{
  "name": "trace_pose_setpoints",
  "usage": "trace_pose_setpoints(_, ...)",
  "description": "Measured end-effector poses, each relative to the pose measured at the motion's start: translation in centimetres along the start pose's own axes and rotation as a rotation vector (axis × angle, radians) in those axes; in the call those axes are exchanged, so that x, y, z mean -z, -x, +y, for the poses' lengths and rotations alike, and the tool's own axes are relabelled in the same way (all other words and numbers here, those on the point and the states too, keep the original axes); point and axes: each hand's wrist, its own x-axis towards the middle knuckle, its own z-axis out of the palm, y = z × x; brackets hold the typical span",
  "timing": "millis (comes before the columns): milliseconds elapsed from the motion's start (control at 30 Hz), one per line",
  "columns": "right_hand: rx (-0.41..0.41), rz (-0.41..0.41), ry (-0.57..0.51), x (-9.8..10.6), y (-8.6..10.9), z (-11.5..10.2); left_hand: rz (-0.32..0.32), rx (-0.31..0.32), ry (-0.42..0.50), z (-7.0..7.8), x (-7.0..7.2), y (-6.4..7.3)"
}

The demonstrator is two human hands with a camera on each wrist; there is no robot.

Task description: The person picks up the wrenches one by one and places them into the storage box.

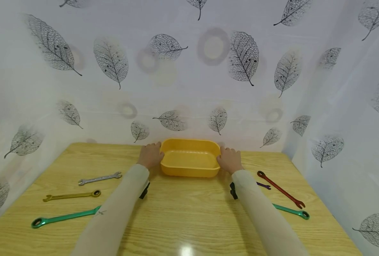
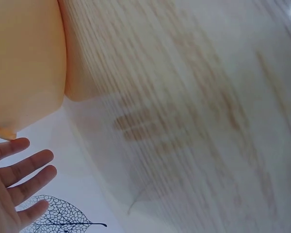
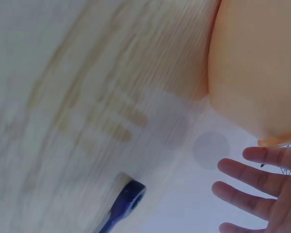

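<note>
A yellow plastic basin (image 1: 189, 172) stands on the wooden table near its far edge, its hollow inside facing up. My left hand (image 1: 150, 155) holds its left rim, the thumb over the edge. On the opposite side my right hand (image 1: 230, 160) grips the right rim in the same way. In the left wrist view, the other fingers (image 2: 31, 162) stretch out below the rim, spread apart. The right wrist view likewise shows spread fingers (image 3: 252, 177) next to the basin's wall (image 3: 257, 63).
Left on the table (image 1: 183, 213) lie a silver wrench (image 1: 100, 179), a gold wrench (image 1: 71, 196) and a green wrench (image 1: 66, 216). Right lie a red wrench (image 1: 280, 189), a purple wrench (image 1: 264, 185) and another green wrench (image 1: 292, 211), the last two partly hidden by my sleeve. Leaf-patterned curtains (image 1: 189, 89) surround the table.
</note>
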Motion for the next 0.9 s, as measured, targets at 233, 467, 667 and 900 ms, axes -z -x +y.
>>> trace_pose_setpoints(233,-0.013,0.001,-0.002,-0.2,-0.1,0.0,0.003,-0.021,-0.004,0.0,0.0,-0.1)
trace_pose_setpoints(467,-0.024,-0.022,-0.017,0.0,0.1,-0.3,-0.007,-0.042,-0.01,0.1,0.3,0.0)
trace_pose_setpoints(667,-0.017,-0.012,-0.017,0.1,0.5,-0.4,-0.007,-0.048,-0.014,-0.1,0.3,0.1)
trace_pose_setpoints(900,-0.017,-0.018,0.002,-0.1,1.0,-0.3,0.007,-0.061,-0.019,0.1,0.2,0.7)
